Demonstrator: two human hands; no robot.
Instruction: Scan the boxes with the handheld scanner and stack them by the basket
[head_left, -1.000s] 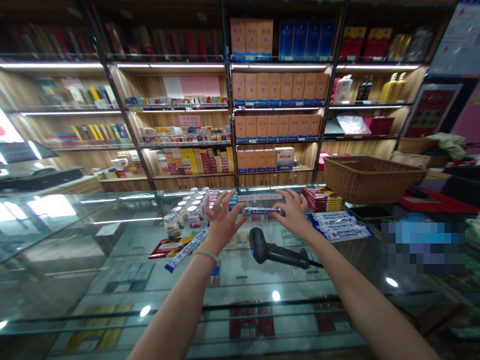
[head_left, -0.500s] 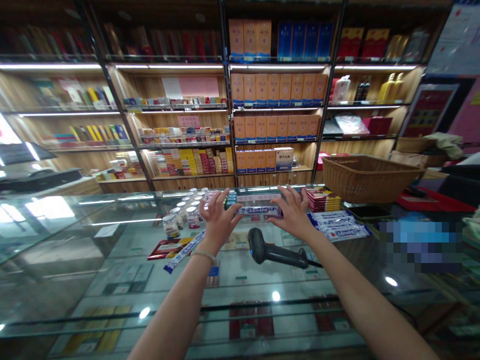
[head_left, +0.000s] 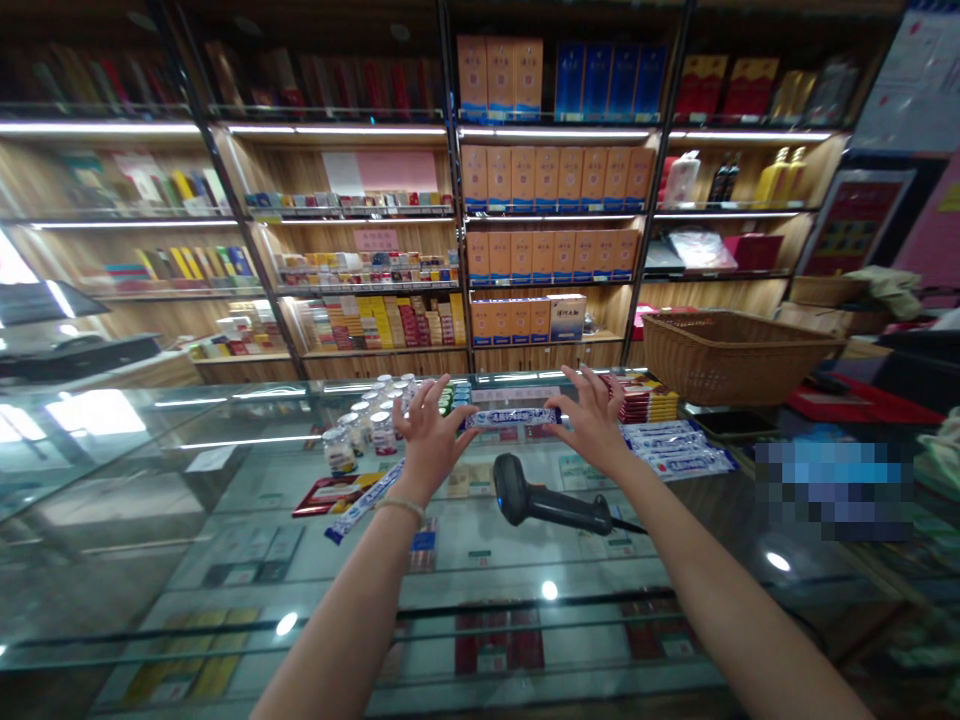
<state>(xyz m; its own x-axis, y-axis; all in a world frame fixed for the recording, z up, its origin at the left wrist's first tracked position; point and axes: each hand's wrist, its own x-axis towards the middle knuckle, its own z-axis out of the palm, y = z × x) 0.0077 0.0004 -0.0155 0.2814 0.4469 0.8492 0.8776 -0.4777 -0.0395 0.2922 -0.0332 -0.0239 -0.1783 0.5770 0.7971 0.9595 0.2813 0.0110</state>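
A long, thin candy pack (head_left: 513, 417) in a blue-and-white wrapper is held level above the glass counter. Its left end is pinched by my left hand (head_left: 431, 432), and its right end is between the thumb and fingers of my right hand (head_left: 595, 425). Just below the pack, a black barcode scanner (head_left: 551, 500) lies on the glass, its cable running right. Beside my left wrist, a similar candy pack (head_left: 365, 505) rests slantwise against a red-and-yellow packet (head_left: 330, 494). More blue-and-white packs (head_left: 679, 448) lie in a pile right of my right hand.
Several small lidded jars (head_left: 360, 425) stand left of my left hand. A stack of red-and-yellow packets (head_left: 649, 400) sits behind the right-hand pile. Farther right is a wicker basket (head_left: 739, 350). Shelves with orange boxes (head_left: 555, 258) rise behind the glass counter (head_left: 262, 560).
The candy pack has shifted slightly left and up between my hands. My right hand's fingers have moved a little. Everything on the counter stays in place.
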